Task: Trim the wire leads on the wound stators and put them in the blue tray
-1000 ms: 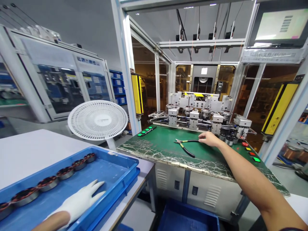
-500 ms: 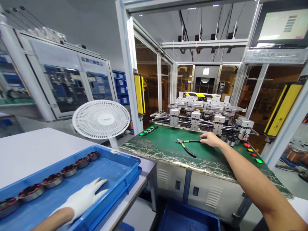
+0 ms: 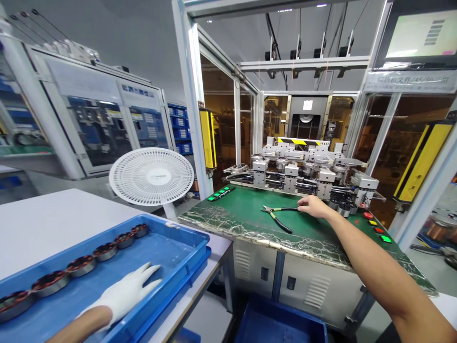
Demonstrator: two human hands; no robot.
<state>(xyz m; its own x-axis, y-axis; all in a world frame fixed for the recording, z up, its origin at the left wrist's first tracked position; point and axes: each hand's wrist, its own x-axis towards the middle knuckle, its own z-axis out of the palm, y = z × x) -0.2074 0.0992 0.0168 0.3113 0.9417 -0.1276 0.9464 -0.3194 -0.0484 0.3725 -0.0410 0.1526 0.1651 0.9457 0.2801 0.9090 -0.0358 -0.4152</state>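
My left hand (image 3: pixel 130 290), in a white glove, is open with its fingers spread low over the blue tray (image 3: pixel 193 234); I cannot tell if it touches the tray floor. Along the tray's far side stands a row of several stators with copper windings, one being this stator (image 3: pixel 81 265). My bare right hand (image 3: pixel 314 207) rests above the green mat, its curled fingers closed around the handle end of the cutting pliers (image 3: pixel 274 215). The pliers lie flat with their handles apart and jaws pointing left. Several small stators (image 3: pixel 343 208) stand right of my right hand.
Behind the mat (image 3: pixel 246 205) stands a winding machine (image 3: pixel 293 166) with clamps. Lit push buttons (image 3: pixel 379 230) are at right, green ones (image 3: pixel 218 194) at left. Yellow light barriers (image 3: pixel 208 138) flank the opening. A white fan (image 3: pixel 157 176) stands left; a blue bin (image 3: pixel 282 319) lies below.
The view has shifted very slightly, so everything sits a few pixels to the right. Both hands, the pliers and the stators hold the same places.
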